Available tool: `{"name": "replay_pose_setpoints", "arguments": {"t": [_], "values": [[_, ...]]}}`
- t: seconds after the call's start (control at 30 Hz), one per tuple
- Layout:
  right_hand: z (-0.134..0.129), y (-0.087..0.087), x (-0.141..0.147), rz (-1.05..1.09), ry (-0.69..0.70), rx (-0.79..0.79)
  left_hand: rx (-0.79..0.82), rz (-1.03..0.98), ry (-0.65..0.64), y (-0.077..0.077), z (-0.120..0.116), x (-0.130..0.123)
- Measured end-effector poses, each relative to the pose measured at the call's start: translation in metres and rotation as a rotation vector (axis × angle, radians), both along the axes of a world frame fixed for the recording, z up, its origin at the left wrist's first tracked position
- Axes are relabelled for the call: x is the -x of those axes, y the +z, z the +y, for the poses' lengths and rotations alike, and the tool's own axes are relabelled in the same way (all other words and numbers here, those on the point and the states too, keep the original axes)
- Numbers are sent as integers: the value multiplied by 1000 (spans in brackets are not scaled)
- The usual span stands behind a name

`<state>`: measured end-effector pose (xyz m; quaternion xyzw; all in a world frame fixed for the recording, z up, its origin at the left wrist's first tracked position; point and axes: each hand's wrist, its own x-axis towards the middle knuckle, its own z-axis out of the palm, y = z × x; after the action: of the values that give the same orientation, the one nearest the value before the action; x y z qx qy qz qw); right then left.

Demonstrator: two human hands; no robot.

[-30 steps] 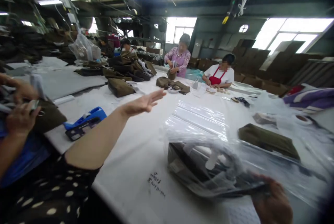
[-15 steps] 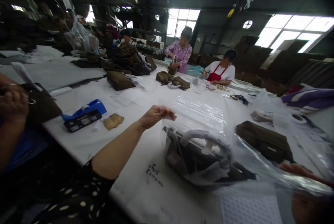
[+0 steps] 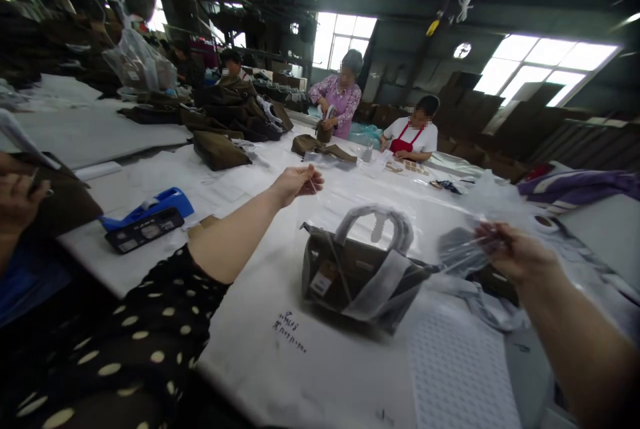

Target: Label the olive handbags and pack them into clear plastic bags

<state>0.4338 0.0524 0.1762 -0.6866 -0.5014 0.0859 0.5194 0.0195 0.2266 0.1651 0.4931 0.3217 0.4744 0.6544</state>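
Observation:
A small brown handbag [image 3: 345,269] with wrapped handles sits in a clear plastic bag [image 3: 415,206] on the white table. A white tag hangs on the handbag's front. My left hand [image 3: 297,184] pinches the plastic bag's edge above and left of the handles. On the other side, my right hand [image 3: 515,250] is closed on gathered plastic of the same bag. Between the two hands the clear film is stretched over the handbag.
A blue tape dispenser [image 3: 155,209] stands at left, near another person's hand [image 3: 20,199]. A white textured sheet [image 3: 460,369] lies front right. Brown bags [image 3: 220,149] are piled farther back, where people [image 3: 340,92] work across the table.
My right hand has come up and inward from the lower right, drawing the plastic with it. The handbag now stands more upright. My left hand still pinches the film, slightly higher.

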Motion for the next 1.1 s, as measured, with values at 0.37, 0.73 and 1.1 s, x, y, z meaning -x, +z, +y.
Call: {"name": "replay_pose_setpoints", "arguments": {"t": [0.37,0.73,1.1], "values": [[-70,-85,2,624,58,13,-98,241,-397,-40,-56,66],[-193,-225,39,326,546,688,47,649,-681,-171,-155,104],[-160,-200,244,-430,727,677,-449,849,-745,-157,-146,124]]}}
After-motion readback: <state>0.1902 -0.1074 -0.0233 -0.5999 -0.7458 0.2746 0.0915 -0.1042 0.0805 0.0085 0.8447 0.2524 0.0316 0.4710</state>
